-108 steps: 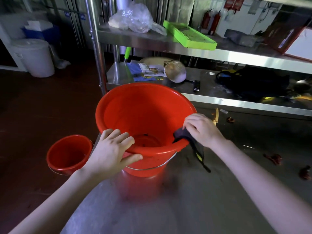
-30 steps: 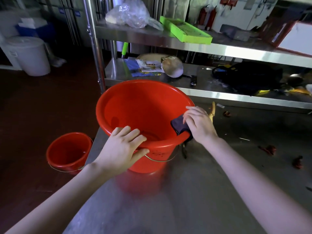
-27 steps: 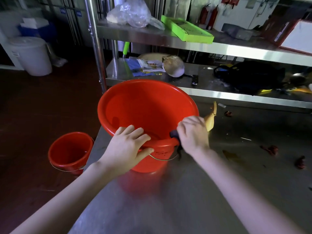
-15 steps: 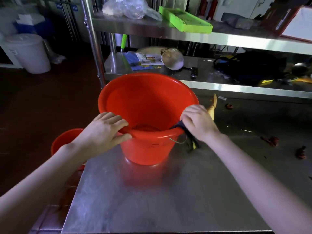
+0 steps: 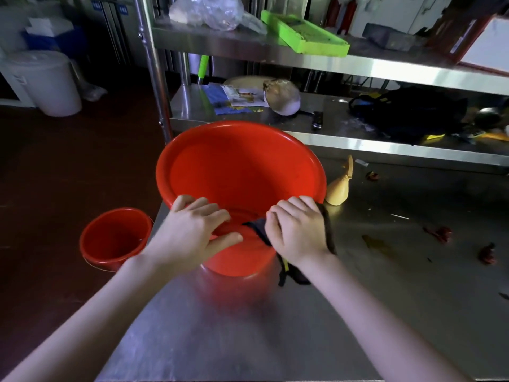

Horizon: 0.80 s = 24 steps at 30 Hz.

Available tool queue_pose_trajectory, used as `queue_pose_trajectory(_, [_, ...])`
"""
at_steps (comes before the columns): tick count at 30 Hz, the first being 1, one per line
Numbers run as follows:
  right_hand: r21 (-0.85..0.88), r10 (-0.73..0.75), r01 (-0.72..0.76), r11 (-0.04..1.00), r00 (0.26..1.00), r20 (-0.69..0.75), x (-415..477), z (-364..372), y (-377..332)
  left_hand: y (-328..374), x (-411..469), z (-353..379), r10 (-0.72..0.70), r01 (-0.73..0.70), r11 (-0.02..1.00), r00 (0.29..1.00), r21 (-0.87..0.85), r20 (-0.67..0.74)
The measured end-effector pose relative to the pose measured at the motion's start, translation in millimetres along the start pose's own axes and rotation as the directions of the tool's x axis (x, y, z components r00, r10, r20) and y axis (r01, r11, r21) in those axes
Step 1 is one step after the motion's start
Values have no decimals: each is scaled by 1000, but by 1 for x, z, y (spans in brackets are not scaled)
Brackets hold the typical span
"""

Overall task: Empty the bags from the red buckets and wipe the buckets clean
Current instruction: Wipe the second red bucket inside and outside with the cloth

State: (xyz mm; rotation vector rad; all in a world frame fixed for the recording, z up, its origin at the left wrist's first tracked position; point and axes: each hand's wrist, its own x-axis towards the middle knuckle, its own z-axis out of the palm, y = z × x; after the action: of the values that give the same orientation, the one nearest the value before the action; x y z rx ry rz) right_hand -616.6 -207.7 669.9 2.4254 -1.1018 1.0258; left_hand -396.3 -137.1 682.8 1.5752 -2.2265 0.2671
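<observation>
A large red bucket [image 5: 239, 172] stands on the steel table [image 5: 371, 312], empty inside. My left hand [image 5: 192, 232] grips its near rim, fingers inside and thumb on the outer wall. My right hand [image 5: 298, 230] holds a dark cloth [image 5: 257, 230] against the near rim just right of the left hand; the cloth's tail hangs down outside the bucket. A smaller red bucket [image 5: 115, 238] sits on the dark floor to the left of the table.
A yellow peel scrap [image 5: 338, 188] lies right of the bucket, and red scraps [image 5: 440, 234] are scattered further right. Behind stands a steel rack [image 5: 358, 64] with a plastic bag [image 5: 206, 9], green tray [image 5: 303, 34] and black bag [image 5: 407, 114]. A white bin [image 5: 46, 81] stands far left.
My right hand has slid the cloth along the rim from the right side to the near side. My left hand has shifted right along the near rim.
</observation>
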Motion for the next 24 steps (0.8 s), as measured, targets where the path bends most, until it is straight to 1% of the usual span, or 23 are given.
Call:
queue_pose_trajectory(2, [62, -60, 53, 997, 992, 115, 8, -9, 36, -27, -4, -7, -16, 16, 1000, 1000, -13, 15])
queue_pose_trajectory(4, [96, -20, -4, 995, 969, 248, 16, -17, 71, -46, -9, -10, 5, -5, 1000, 1000, -9, 27])
queue_pose_trajectory(5, [94, 8, -36, 995, 959, 285, 20, -18, 83, -48, -11, -8, 22, -22, 1000, 999, -6, 26])
queue_pose_trajectory(6, [94, 31, -61, 994, 957, 290, 21, -19, 91, -45, -12, -5, 34, -34, 999, 999, -6, 16])
queue_pose_trajectory(9, [120, 87, -118, 986, 968, 235, 18, -17, 79, -29, -13, 3, -2, 3, 1000, 999, 16, -40])
queue_pose_trajectory(13, [42, 168, -172, 984, 983, 76, -9, -10, 1, 0, -15, 5, -71, 78, 994, 993, 72, -93])
queue_pose_trajectory(15, [-1, 202, -202, 979, 978, 53, -17, -6, -40, 20, -16, 7, -95, 103, 990, 992, 99, -84])
queue_pose_trajectory(16, [-5, 189, -189, 982, 981, 53, -17, -5, -51, 26, -17, 8, -95, 103, 990, 992, 97, -81])
queue_pose_trajectory(18, [27, 95, -97, 995, 993, 68, -13, -8, -48, 19, -18, 4, -51, 53, 998, 997, 40, -54])
queue_pose_trajectory(20, [70, -6, -4, 998, 990, 144, -5, -16, -21, -7, -19, -3, -14, 14, 1000, 1000, 8, -16])
queue_pose_trajectory(21, [90, -46, 29, 996, 979, 201, -2, -21, -3, -23, -19, -8, -18, 18, 1000, 1000, 12, 2])
queue_pose_trajectory(22, [115, -68, 39, 993, 961, 268, 3, -24, 18, -37, -18, -12, -29, 28, 999, 999, 15, 26])
queue_pose_trajectory(24, [146, -60, -1, 989, 908, 414, 16, -30, 57, -54, -16, -15, -37, 37, 999, 997, 11, 64])
